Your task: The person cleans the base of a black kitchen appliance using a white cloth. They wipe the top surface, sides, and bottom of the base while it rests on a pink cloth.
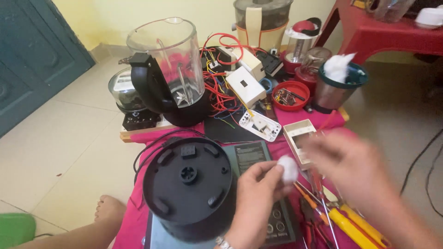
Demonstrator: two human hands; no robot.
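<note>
- I have just one view, from the camera worn on the head, so no second view shares any part of the scene.
- It looks steeply down and forward over the floor (69, 138).
- It sits close: the black blender base (187, 184) fills the 6 o'clock edge.
- Toward 12 o'clock I see as far as the yellow wall (138, 14); the red table (392, 34) stands at 1 o'clock.

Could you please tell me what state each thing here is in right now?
Blender base: upright, top socket bare.
Glass jug: upright, lidless, off the base.
Cotton ball: pinched in left hand.
Right hand: blurred, holds nothing visible.
Steel cup: stuffed with cotton.
Red bowl: holds small parts.
Cream casing: open, empty.
</note>
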